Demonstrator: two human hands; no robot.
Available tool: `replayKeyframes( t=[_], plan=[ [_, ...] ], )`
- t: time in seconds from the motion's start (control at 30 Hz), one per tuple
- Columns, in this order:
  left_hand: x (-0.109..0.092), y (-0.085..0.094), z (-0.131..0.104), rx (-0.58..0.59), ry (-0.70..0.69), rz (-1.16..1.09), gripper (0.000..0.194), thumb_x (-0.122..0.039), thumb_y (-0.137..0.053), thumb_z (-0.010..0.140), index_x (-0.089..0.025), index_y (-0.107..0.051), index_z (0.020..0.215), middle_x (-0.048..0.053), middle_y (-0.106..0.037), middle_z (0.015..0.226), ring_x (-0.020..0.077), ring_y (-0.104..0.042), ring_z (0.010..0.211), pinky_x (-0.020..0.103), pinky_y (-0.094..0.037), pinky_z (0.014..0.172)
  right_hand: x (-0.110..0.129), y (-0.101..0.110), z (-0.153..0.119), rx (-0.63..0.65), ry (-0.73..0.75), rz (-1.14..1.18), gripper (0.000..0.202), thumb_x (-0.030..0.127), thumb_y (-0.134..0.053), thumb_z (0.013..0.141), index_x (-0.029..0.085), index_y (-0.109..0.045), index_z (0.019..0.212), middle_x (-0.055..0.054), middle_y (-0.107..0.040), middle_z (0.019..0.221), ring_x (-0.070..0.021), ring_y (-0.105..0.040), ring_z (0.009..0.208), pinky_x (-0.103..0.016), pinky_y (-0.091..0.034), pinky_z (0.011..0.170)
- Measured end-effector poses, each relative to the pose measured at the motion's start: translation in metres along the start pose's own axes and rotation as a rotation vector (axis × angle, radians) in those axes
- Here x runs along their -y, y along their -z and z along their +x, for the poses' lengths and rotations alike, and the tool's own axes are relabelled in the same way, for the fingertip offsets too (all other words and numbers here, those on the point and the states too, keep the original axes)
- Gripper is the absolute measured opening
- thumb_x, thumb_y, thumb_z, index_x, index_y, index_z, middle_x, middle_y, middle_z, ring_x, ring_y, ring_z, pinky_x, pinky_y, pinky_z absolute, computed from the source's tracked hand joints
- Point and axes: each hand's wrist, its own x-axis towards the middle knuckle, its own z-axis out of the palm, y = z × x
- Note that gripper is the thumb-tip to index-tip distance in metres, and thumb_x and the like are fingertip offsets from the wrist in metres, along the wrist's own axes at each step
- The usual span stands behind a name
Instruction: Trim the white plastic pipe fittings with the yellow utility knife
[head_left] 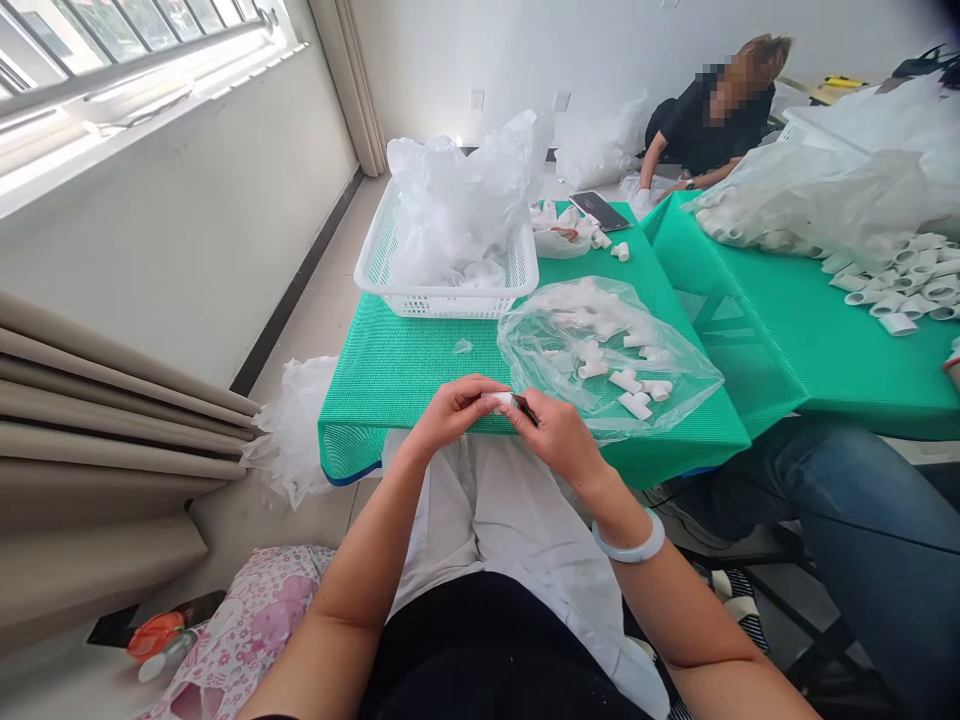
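My left hand point(459, 410) is closed in a pinch on a white plastic pipe fitting point(501, 398), just above the table's front edge. My right hand point(561, 432) is closed around a thin dark tool point(526, 408) that looks like a small knife; its tip is at the fitting's right end. Fingers cover much of both things. Just right of my hands, an open clear plastic bag point(682, 385) lies on the green table cover point(405, 365), with several white T-shaped pipe fittings point(625, 381) in it.
A white basket point(450, 303) filled with clear plastic bags stands behind my hands. More fittings point(619, 252) and a dark flat object point(598, 211) lie at the back. A second green table point(832, 350) at right bears a fitting pile point(911, 280). A person point(705, 125) bends down beyond.
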Motion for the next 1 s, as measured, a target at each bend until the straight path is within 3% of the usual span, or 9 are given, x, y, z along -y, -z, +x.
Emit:
replayKeyframes(
  t=[0.37, 0.63, 0.8, 1.0],
  plan=[
    [-0.002, -0.001, 0.000, -0.030, 0.078, -0.083, 0.022, -0.034, -0.065, 0.077, -0.018, -0.070, 0.091, 0.006, -0.067, 0.085, 0.0140, -0.059, 0.074, 0.024, -0.045, 0.062, -0.001, 0.003, -0.001, 0.030, 0.064, -0.084, 0.047, 0.051, -0.027, 0.093, 0.021, -0.046, 0.062, 0.001, -0.046, 0.054, -0.0112, -0.041, 0.047, -0.025, -0.022, 0.047],
    [0.005, 0.003, -0.001, 0.031, 0.161, -0.371, 0.028, -0.029, -0.069, 0.075, -0.018, -0.065, 0.101, 0.007, -0.068, 0.094, 0.0158, -0.063, 0.084, 0.027, -0.051, 0.074, 0.010, -0.009, 0.001, -0.126, -0.118, 0.173, 0.043, 0.058, -0.034, 0.088, 0.023, -0.036, 0.064, 0.002, -0.048, 0.052, -0.0110, -0.040, 0.045, -0.024, -0.029, 0.046],
    [0.007, 0.006, -0.002, 0.024, 0.178, -0.371, 0.028, -0.028, -0.070, 0.074, -0.017, -0.067, 0.099, 0.007, -0.068, 0.096, 0.0181, -0.064, 0.089, 0.029, -0.051, 0.079, 0.017, -0.013, 0.002, -0.163, -0.151, 0.190, 0.045, 0.062, -0.034, 0.087, 0.023, -0.036, 0.065, 0.002, -0.049, 0.053, -0.0112, -0.041, 0.045, -0.023, -0.028, 0.045],
    [0.006, 0.003, -0.002, -0.029, 0.143, -0.302, 0.025, -0.029, -0.070, 0.074, -0.018, -0.069, 0.096, 0.006, -0.067, 0.092, 0.0172, -0.063, 0.088, 0.028, -0.051, 0.079, 0.017, -0.012, 0.001, -0.129, -0.116, 0.051, 0.050, 0.062, -0.025, 0.090, 0.021, -0.042, 0.064, 0.000, -0.048, 0.052, -0.0113, -0.039, 0.045, -0.025, -0.023, 0.046]
  ],
)
